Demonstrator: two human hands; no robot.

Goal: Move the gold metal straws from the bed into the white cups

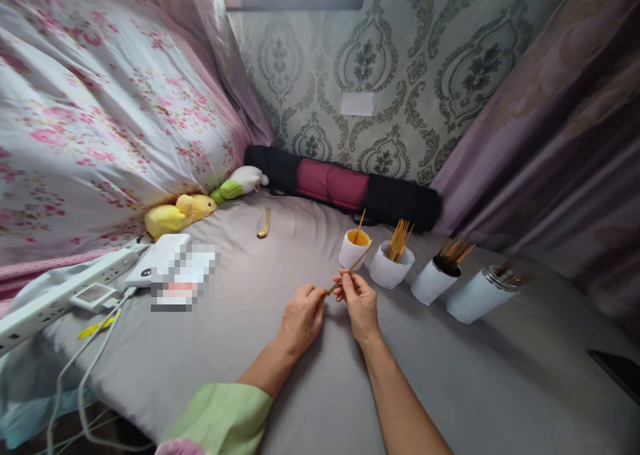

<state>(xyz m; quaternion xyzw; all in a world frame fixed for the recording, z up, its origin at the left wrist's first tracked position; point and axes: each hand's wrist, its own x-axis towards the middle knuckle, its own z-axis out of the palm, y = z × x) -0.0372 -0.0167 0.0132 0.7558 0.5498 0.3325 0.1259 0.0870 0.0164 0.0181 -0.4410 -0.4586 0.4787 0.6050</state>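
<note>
My left hand [301, 315] and my right hand [359, 300] meet over the grey bedsheet [260, 348], both pinching one thin wooden stick [349, 272] that slants up to the right. Just beyond stand several white cups: one holding orange liquid and a single stick [354, 247], one full of light sticks [391, 263], one with dark-tipped sticks [436, 275], and a tilted metal-rimmed one [480, 294].
A small bundle of sticks [264, 223] lies farther back on the sheet. Plush toys [179, 215], a power strip [60, 288] with cables, and a white device lie left. A black-and-maroon roll bag [345, 187] lines the wall. A dark phone [617, 372] rests far right.
</note>
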